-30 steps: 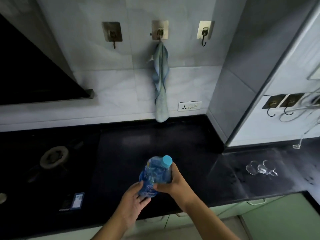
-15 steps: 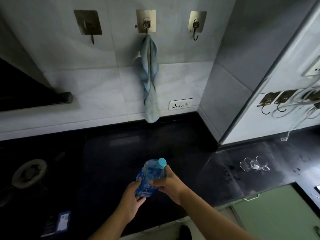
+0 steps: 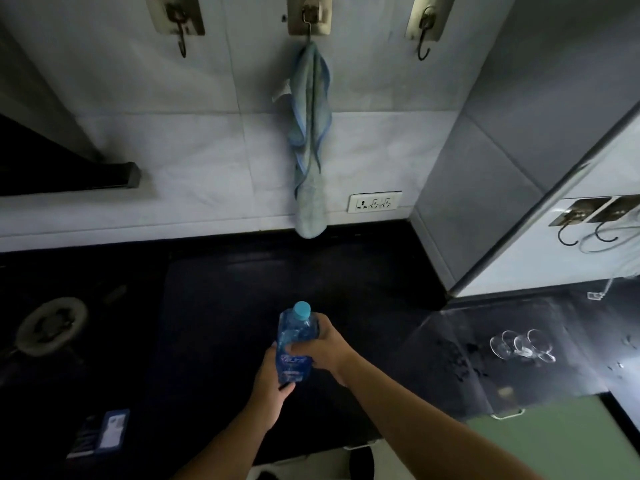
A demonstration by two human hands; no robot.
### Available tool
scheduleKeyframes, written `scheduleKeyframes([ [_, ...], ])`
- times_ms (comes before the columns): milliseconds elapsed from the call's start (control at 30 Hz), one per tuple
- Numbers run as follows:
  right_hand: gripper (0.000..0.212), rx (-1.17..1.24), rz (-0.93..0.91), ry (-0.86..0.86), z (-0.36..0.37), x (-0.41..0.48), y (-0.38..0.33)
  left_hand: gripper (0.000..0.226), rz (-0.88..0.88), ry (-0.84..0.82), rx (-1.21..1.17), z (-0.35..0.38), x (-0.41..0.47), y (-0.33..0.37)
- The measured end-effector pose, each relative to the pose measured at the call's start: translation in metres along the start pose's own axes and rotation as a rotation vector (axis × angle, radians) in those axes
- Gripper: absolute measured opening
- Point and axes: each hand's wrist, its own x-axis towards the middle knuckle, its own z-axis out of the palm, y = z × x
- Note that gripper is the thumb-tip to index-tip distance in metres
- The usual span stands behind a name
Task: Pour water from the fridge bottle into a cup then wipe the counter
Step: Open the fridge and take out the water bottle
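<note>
A clear blue plastic water bottle with a light blue cap is held over the black counter, tilted slightly with its cap away from me. My right hand grips its upper body from the right. My left hand cups and holds its lower end. A blue-edged cloth hangs from the middle wall hook, its tip reaching the counter's back edge. No cup is clearly visible; some small clear glass pieces lie on the right counter.
A gas stove burner sits at the left, with a small labelled box near the front edge. A wall socket is beside the cloth. A grey pillar divides the counter. Empty hooks are on the right wall.
The view has shifted slightly closer to the wall. Both hands keep holding the bottle; it stays over the counter's middle, a little more upright.
</note>
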Motion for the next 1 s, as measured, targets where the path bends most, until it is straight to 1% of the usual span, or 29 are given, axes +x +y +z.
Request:
scheduleKeyframes([
  [100,0.082,-0.076,-0.058,-0.024,0.003,0.005,-0.001,0.02,-0.017,0.043,-0.013,-0.001,0.005,0.0],
  [167,0.085,-0.077,-0.082,-0.03,0.002,0.007,0.001,0.021,-0.027,0.057,-0.022,-0.002,0.01,0.0],
  [300,0.09,-0.071,-0.088,-0.036,-0.001,0.008,0.004,0.042,-0.039,0.054,-0.006,-0.005,0.014,0.001],
  [433,0.09,-0.08,-0.094,-0.038,-0.001,0.006,0.003,0.05,-0.062,0.041,0.02,-0.006,0.013,0.005],
  [600,0.086,-0.095,-0.113,-0.015,0.004,-0.002,0.0,0.047,-0.08,0.05,0.07,-0.002,0.004,0.017],
  [733,0.094,-0.106,-0.094,0.019,0.007,-0.007,-0.002,0.042,-0.084,0.023,0.104,-0.004,-0.001,0.03],
  [800,0.097,-0.123,-0.086,0.054,0.008,-0.011,-0.003,0.033,-0.043,0.02,0.174,-0.005,-0.006,0.036],
  [867,0.095,-0.115,-0.097,0.101,0.01,-0.02,-0.006,0.019,0.055,0.021,0.283,-0.009,-0.016,0.043],
  [933,0.085,-0.153,-0.163,0.223,0.011,-0.031,-0.013,0.011,0.208,0.043,0.438,-0.015,-0.028,0.054],
  [1000,0.067,-0.281,-0.293,0.388,0.012,-0.046,-0.023,0.01,0.397,0.111,0.665,-0.024,-0.041,0.068],
])
